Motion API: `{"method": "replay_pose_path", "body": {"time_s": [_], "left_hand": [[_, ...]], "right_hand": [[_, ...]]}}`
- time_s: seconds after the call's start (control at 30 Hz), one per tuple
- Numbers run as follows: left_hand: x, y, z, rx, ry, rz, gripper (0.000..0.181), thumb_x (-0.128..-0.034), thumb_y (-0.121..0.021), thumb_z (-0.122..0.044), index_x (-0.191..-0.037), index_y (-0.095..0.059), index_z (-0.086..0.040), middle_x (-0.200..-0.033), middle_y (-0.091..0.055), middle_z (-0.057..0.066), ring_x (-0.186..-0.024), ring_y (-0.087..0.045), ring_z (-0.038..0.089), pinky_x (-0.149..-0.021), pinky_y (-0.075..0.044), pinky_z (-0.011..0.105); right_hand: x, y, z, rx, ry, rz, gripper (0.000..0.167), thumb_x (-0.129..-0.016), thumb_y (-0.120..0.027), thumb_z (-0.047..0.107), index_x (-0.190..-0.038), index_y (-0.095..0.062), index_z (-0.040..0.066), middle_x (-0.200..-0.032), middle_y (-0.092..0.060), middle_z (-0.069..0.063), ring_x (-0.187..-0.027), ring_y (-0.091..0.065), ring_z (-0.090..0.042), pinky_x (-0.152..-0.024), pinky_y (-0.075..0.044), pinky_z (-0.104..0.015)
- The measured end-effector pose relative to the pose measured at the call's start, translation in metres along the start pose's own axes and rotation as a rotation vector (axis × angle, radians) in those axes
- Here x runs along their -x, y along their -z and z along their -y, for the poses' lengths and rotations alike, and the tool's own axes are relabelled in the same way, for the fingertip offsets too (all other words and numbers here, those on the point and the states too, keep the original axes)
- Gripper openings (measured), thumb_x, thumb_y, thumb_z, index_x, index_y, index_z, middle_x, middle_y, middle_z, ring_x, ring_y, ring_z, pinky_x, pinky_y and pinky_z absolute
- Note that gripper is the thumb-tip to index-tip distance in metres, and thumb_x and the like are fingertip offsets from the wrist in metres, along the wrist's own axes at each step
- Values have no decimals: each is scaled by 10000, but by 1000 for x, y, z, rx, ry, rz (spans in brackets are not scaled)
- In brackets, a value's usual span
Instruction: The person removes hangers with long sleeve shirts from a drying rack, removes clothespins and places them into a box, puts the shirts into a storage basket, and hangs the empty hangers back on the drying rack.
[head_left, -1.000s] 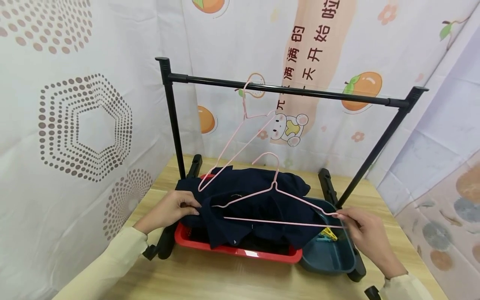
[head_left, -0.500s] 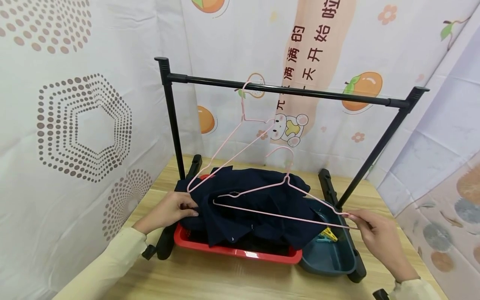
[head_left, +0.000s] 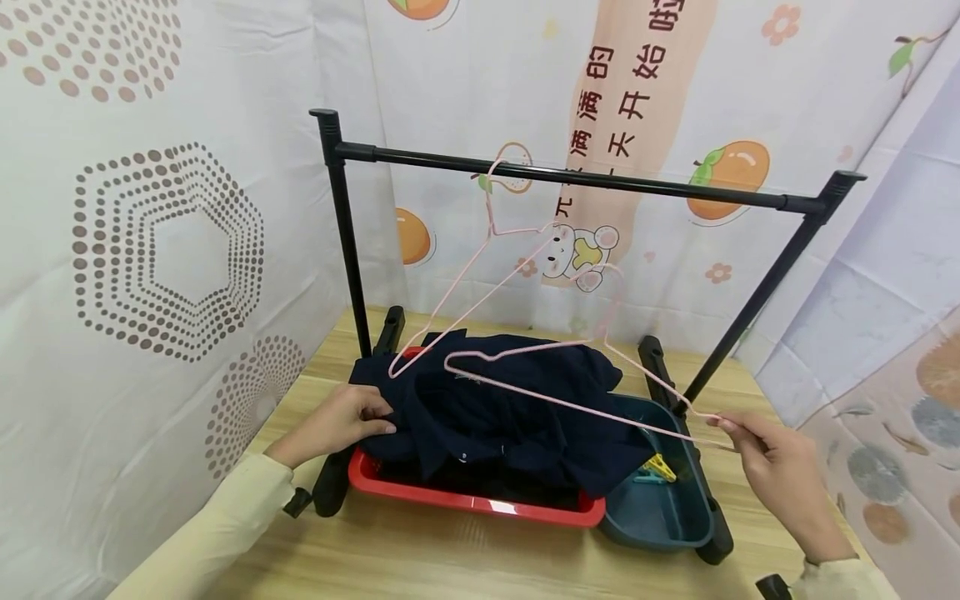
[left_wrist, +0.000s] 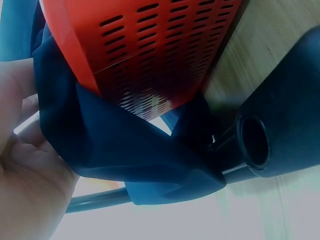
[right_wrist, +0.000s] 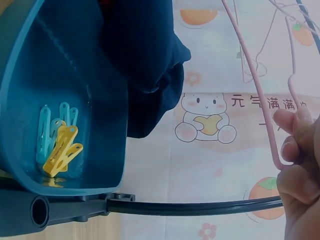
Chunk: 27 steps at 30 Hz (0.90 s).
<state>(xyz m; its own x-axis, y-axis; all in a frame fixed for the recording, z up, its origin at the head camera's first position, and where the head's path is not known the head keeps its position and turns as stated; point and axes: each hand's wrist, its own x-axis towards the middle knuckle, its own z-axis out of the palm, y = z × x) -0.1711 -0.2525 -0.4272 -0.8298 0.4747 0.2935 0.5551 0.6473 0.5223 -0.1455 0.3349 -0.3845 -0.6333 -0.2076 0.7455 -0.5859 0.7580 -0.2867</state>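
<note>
My right hand [head_left: 780,471] pinches the right end of a pink wire hanger [head_left: 555,401], which tilts above a crumpled navy shirt [head_left: 525,425]. The hanger's left end lies in front of the shirt's neck opening in the head view. At the heap's left edge my left hand [head_left: 341,427] grips the shirt; in the left wrist view the navy cloth [left_wrist: 100,135] passes between its thumb and fingers. Beneath the shirt is a red basket [head_left: 472,503] with slotted walls. A second pink hanger [head_left: 491,218] hangs by its hook from the black rack bar [head_left: 570,176].
To the right of the basket stands a blue basin [head_left: 652,521] holding several yellow and teal clips [head_left: 660,468]. The rack's uprights [head_left: 351,258] and feet flank both containers on the wooden table [head_left: 420,558]. Printed curtains [head_left: 195,250] enclose the sides and back.
My right hand has moved right, drawing the held hanger's left end out of the shirt's neck opening, and its hook has risen. The hanging hanger has swung slightly. My left hand stays put.
</note>
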Motion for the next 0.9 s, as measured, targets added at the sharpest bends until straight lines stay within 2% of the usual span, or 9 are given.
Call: {"method": "replay_pose_path", "body": {"time_s": [0.1, 0.27, 0.43, 0.53, 0.67, 0.9], "left_hand": [[0, 0, 0, 1, -4, -8, 86, -851, -855, -136, -883, -806, -199, -824, -643, -139, -742, -565, 36, -662, -504, 271], [1, 0, 0, 13, -8, -14, 80, -857, -850, -135, -893, -810, -194, -837, -656, -134, -747, -581, 32, -663, -510, 265], [3, 0, -1, 20, 3, 0, 80, -861, -844, -132, -890, -807, -197, -843, -655, -134, -760, -583, 35, -677, -512, 272], [3, 1, -1, 20, 9, 1, 79, -860, -845, -129, -889, -807, -192, -839, -654, -132, -763, -581, 41, -681, -514, 276], [2, 3, 0, 24, 7, -9, 72, -862, -845, -138, -890, -808, -193, -840, -655, -132, -763, -578, 46, -677, -513, 278], [4, 3, 1, 9, -1, -22, 84, -853, -853, -138, -885, -809, -201, -826, -647, -148, -750, -571, 35, -671, -507, 271]], "right_hand": [[-3, 2, -1, 16, -31, -36, 302, -806, -750, -195, -997, -796, 34, -904, -732, 84, -631, -521, 121, -530, -386, -102], [-9, 7, 1, 68, -36, -83, 257, -830, -758, -154, -997, -801, 37, -883, -724, 71, -534, -446, 81, -485, -330, -121], [-14, 14, 5, 75, -62, -73, 221, -874, -738, -120, -1016, -798, 39, -938, -617, 316, -504, -437, 71, -476, -332, -136], [-19, 18, 6, 64, -72, -82, 201, -888, -727, -112, -1017, -797, 24, -971, -561, 411, -483, -422, 67, -456, -314, -142], [-26, 23, 5, 67, -68, -115, 169, -878, -736, -108, -986, -801, 5, -982, -541, 449, -443, -403, 65, -420, -282, -146], [-38, 37, 6, 129, -91, -125, 122, -901, -739, -53, -975, -806, 16, -810, -519, 411, -409, -358, 62, -397, -258, -176]]}}
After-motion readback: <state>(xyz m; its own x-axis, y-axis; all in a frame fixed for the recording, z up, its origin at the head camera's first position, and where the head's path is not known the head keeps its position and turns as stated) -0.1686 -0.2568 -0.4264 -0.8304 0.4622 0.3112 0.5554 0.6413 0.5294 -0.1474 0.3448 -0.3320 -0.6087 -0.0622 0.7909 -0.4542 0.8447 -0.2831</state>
